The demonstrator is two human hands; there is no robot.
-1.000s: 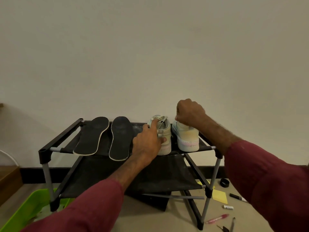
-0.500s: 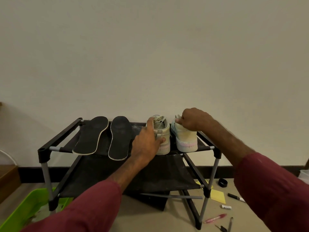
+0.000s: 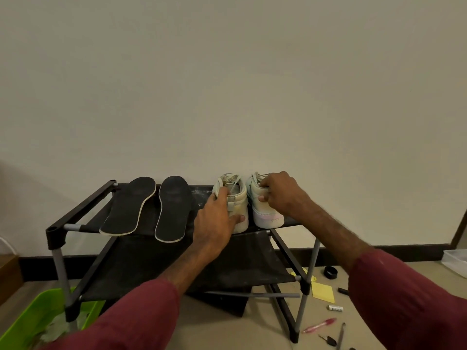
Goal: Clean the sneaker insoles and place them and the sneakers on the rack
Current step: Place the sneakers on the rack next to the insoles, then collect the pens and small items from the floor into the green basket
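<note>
Two black insoles lie side by side on the left half of the rack's top shelf [image 3: 83,227]: the left insole [image 3: 129,205] and the right insole [image 3: 173,208], both overhanging the front bar. On the right half stand two pale sneakers, heels toward me. My left hand [image 3: 217,218] grips the left sneaker [image 3: 238,198] at its heel, thumb on the sole edge. My right hand [image 3: 280,194] clasps the collar of the right sneaker [image 3: 267,218].
The rack stands against a plain wall and has a lower black fabric shelf [image 3: 227,263]. A green tub [image 3: 38,319] sits on the floor at lower left. Yellow sticky notes [image 3: 322,291], pens, a black ring and a clear box [image 3: 457,261] lie at right.
Both hands have stayed on the sneakers. My right hand has dropped from above the right sneaker onto its heel collar, and the pair sits a little farther back on the shelf.
</note>
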